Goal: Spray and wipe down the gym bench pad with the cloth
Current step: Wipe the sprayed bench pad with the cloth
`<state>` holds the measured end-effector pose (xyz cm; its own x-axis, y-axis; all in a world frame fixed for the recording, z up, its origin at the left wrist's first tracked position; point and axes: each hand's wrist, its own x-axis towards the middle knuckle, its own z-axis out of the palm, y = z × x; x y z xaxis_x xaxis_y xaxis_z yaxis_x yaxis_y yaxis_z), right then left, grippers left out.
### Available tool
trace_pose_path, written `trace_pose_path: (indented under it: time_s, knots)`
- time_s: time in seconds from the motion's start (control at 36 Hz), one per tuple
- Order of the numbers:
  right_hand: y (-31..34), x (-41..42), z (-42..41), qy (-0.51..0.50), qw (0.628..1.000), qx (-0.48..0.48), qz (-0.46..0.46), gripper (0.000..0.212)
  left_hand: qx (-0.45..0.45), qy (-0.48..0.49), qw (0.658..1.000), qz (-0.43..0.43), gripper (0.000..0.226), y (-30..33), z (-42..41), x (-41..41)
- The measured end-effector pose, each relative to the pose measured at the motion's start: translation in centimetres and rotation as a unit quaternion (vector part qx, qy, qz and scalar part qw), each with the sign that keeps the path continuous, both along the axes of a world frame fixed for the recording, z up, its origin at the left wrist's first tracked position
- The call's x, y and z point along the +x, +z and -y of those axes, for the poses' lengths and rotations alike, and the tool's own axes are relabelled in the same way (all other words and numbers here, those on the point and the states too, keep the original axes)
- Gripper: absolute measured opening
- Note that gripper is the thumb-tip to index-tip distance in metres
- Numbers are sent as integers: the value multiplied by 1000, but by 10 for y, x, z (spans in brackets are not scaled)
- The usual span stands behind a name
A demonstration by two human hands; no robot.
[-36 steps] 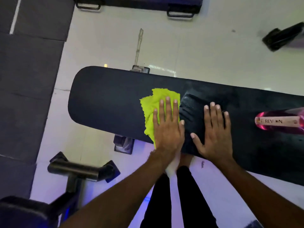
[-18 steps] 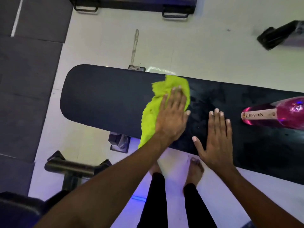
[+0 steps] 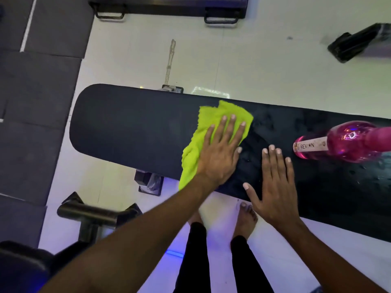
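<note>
On the bench pad (image 3: 131, 127), left-hand fingers (image 3: 229, 129) lay flat and spread, pressing down on the cloth (image 3: 208, 117); not curled around it, just palm-down pressure. Left hand (image 3: 220, 153) covered the cloth's right portion, heel of the palm near the pad's near edge. The cloth was lime green, crumpled, sitting roughly mid-pad, its far corner close to the pad's far edge and its lower end hanging slightly over the near edge. Right-hand fingers (image 3: 275, 161) were also extended and flat, thumb splayed out to the left, holding nothing. Right hand (image 3: 275, 189) rested palm-down on the pad just beside the left hand, apart from the cloth. Pad surface between and right of the hands looked blotchy and wet; the left end looked matte. A pink bottle (image 3: 342, 144) lay on its side on the pad to the right of the right hand, not touched by either hand, label reading REVLON; its far right end was blurred. Pad was black, long, rounded at the left end, running diagonally across the view. Below it, bare feet (image 3: 246, 218) and black trouser legs stood on the pale tiled floor (image 3: 264, 60). Dark floor mats (image 3: 38, 102) lay at left, a black metal frame (image 3: 88, 216) at lower left.
</note>
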<state>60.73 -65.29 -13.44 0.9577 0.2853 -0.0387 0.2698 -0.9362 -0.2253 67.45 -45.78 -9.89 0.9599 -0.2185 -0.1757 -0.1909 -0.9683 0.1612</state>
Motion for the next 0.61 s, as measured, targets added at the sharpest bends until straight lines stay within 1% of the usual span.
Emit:
trace_pose_path:
  time_s: [0.06, 0.11, 0.17, 0.25, 0.31, 0.36, 0.42, 0.47, 0.53, 0.56, 0.61]
  knots:
    - [-1, -1, 4, 5, 1000, -3, -1, 91, -1, -77, 997, -5, 60, 2, -6, 31]
    - [0, -1, 5, 8, 1000, -6, -2, 91, 8, -101, 995, -7, 61, 3, -20, 56]
    - [1, -2, 8, 5, 1000, -12, -5, 91, 25, -73, 997, 3, 61, 2, -35, 60]
    - [4, -8, 14, -5, 1000, -21, -10, 91, 34, 21, 999, 25, 61, -2, -35, 32]
    - [6, -12, 21, -9, 1000, -19, -12, 90, 20, 90, 996, 23, 63, -3, -9, 3]
    - [8, -17, 28, -9, 1000, -10, -16, 90, -1, 110, 994, -5, 65, 0, 27, -19]
    - [9, -21, 35, -6, 1000, -8, -18, 90, -21, 77, 997, -25, 65, 6, 54, -23]
    - [8, -24, 41, -6, 1000, -9, -16, 89, -33, -1, 999, -34, 63, 9, 60, 1]
    - [8, -26, 45, -7, 1000, -9, -14, 89, -27, -93, 995, -36, 59, 10, 48, 37]
    - [7, -27, 46, -8, 1000, -10, -15, 89, -20, -124, 991, -37, 58, 10, 39, 53]
    - [6, -29, 48, -12, 1000, -14, -17, 90, 2, -141, 990, -24, 57, 8, 20, 68]
